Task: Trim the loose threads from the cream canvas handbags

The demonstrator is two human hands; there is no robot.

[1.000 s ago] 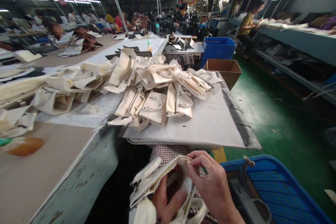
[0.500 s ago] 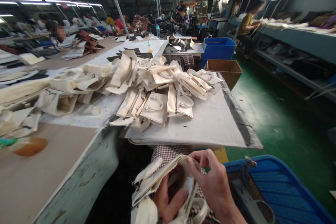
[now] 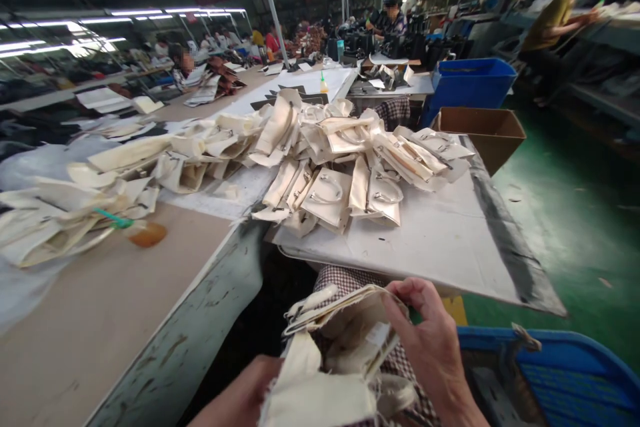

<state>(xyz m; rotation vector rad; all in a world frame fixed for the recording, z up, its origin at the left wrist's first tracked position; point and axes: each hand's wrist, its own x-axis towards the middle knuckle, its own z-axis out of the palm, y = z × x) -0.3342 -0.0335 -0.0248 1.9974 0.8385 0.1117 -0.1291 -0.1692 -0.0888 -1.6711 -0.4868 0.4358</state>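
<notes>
I pinch a cream bag (image 3: 320, 401) in my right hand (image 3: 425, 327), cannot tell my left hand's (image 3: 259, 377) hold, and hard tugging could fray its ragged edge (image 3: 336, 316).

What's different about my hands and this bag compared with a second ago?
Your left hand has moved out of the cream bag's opening to its left side, fingers hidden by fabric. The view has swung left. Your right hand still pinches the rim; the piled bags stay put.
</notes>
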